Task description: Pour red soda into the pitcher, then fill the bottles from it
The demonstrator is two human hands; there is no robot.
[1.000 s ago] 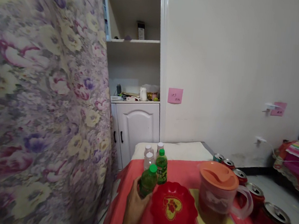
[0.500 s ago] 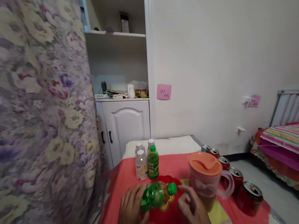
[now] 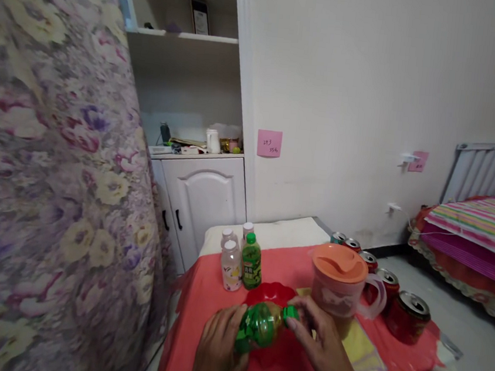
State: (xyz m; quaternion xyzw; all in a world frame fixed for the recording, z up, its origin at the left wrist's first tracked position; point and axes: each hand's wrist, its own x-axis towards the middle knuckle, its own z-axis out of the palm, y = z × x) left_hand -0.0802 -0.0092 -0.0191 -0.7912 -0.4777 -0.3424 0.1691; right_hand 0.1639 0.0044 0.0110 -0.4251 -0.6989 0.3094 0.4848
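Note:
A green drink bottle [image 3: 260, 325] lies tilted on its side in the air, its neck pointing right. My left hand [image 3: 220, 345] is wrapped round its body from the left. On the right, my right hand [image 3: 312, 328] pinches the green bottle cap [image 3: 290, 316] between thumb and fingers. Whether the cap is still on the neck is hard to make out, as the two meet. Beneath the bottle stands a red scalloped bowl [image 3: 269, 293], partly hidden by the bottle and my hands.
A second green bottle [image 3: 252, 263] stands beside several clear white-capped bottles [image 3: 232, 269]. To the right are a pitcher with an orange lid [image 3: 339, 263], a yellow cloth [image 3: 360, 351] and several drink cans [image 3: 408, 316]. A floral curtain [image 3: 62, 178] hangs at the left.
My right hand has closed from beside the cap onto it. The bottle stays in my left hand, and the view has shifted slightly.

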